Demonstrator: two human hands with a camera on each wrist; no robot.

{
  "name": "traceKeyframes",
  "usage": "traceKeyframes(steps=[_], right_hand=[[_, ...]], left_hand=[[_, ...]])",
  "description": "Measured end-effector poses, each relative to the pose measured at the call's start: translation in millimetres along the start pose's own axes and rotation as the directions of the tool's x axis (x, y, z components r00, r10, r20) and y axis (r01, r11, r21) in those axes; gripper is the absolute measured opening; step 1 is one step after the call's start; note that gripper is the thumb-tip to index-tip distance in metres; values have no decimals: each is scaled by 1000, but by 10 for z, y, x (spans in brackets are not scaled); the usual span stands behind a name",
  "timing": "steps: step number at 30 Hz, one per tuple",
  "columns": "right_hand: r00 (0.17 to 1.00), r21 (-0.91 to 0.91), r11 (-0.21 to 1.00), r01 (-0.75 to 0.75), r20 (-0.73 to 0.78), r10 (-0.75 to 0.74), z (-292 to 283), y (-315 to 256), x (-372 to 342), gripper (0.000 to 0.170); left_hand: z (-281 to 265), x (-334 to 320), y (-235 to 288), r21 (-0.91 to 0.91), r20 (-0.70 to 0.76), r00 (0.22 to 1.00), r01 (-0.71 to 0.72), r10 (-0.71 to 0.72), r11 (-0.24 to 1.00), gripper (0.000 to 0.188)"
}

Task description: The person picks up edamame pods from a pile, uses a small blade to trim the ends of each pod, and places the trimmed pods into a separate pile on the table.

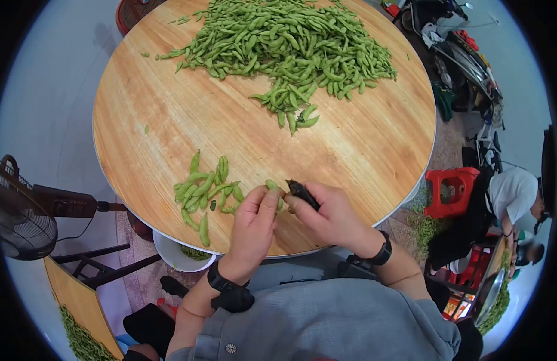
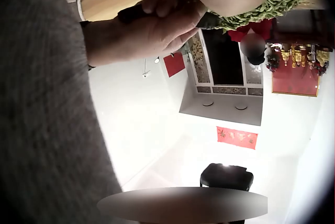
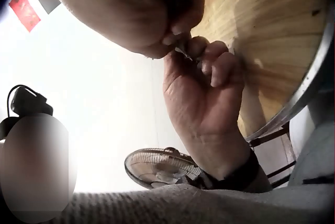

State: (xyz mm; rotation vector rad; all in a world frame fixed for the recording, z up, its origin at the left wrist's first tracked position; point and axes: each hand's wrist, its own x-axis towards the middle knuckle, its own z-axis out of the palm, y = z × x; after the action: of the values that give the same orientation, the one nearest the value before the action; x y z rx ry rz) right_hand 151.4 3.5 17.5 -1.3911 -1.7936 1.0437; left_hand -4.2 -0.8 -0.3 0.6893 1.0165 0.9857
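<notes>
In the head view the left hand [image 1: 254,219] pinches a green pod [image 1: 271,185] between thumb and fingers near the round table's front edge. The right hand [image 1: 329,216], close beside it, grips a dark tool [image 1: 302,194] with its tip toward the pod. Loose pods [image 1: 200,189] lie on the wood just left of the left hand. A large heap of pods [image 1: 290,42] covers the far side of the table [image 1: 140,108]. The right wrist view shows the left hand [image 3: 204,98] with curled fingers meeting the right hand [image 3: 131,14]; the tool's blade is hardly visible there.
A white bucket [image 1: 170,249] with pods inside stands below the table's front left edge. At the left is a fan [image 1: 20,210]. To the right are a red stool [image 1: 450,192] and another person [image 1: 513,192] bent by a second table with pods.
</notes>
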Motion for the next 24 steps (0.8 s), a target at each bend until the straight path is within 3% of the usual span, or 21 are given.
traceKeyframes(steps=[2,6,8,11,13,15,17,19,21,23,24], right_hand=[[1000,128,992,-15,17,13,-95,-16,-7,24],[997,171,984,51,51,-60,-146,43,-48,30],[982,246,968,-40,186,-7,-217,-20,-64,36],[975,238,968,-82,220,29,-263,-15,-95,37],[974,244,966,-88,223,32,-271,1,-104,38],[974,249,964,-95,224,38,-275,27,-119,38],[980,229,973,-34,197,-12,-272,67,-134,39],[980,237,970,-47,200,-2,-278,94,-140,40],[978,243,968,-57,206,6,-245,149,-136,42],[983,289,948,136,77,-164,-144,277,-122,43],[983,291,947,135,78,-164,-105,315,-118,43]], left_hand=[[13,-17,-1,61,24,998,-58,56,996,21],[58,-56,9,146,64,996,-74,65,987,20],[89,-48,-9,189,79,993,-101,87,977,19],[131,-39,-32,246,71,990,-134,120,960,18],[112,-5,-76,357,143,961,-272,235,894,15],[97,13,-116,404,153,953,-302,262,863,14],[93,19,-113,447,166,943,-333,289,830,12],[90,25,-63,615,256,897,-439,360,656,12],[101,23,-15,657,280,883,-462,377,596,11],[100,28,11,695,301,868,-483,395,533,11],[96,31,19,715,329,844,-516,424,473,10]])
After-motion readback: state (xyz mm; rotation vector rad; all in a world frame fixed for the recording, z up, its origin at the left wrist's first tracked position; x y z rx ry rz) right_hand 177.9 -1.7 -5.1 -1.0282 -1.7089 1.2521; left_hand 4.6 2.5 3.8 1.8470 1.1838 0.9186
